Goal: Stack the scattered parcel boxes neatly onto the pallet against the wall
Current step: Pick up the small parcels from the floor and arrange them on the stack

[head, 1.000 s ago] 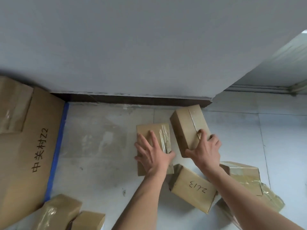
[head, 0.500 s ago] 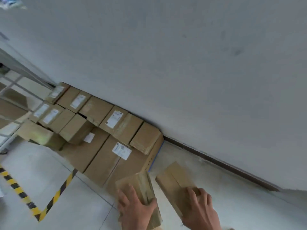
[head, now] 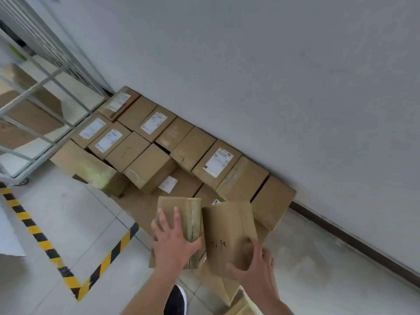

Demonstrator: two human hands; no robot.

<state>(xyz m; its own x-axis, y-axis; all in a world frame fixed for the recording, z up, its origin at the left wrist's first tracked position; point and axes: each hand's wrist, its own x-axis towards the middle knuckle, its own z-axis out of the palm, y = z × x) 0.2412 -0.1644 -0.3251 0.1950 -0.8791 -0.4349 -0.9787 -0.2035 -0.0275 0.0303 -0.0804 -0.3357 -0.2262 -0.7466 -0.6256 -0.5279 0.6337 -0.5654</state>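
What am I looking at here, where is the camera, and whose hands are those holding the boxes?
There is no machine here: this is one picture from a camera worn on a person's head, looking forward and down, so the two arms coming in from the bottom are that person's own. The left hand grips a taped box, and the right hand grips a marked box with handwriting on its face; the two boxes are held side by side above the floor. Ahead, stacked boxes, several with white labels, sit in rows against the grey wall. I cannot see the pallet beneath them. Yellow-and-black tape marks the tiled floor, a metal cage rack stands at the far left, and a dark shoe shows below.
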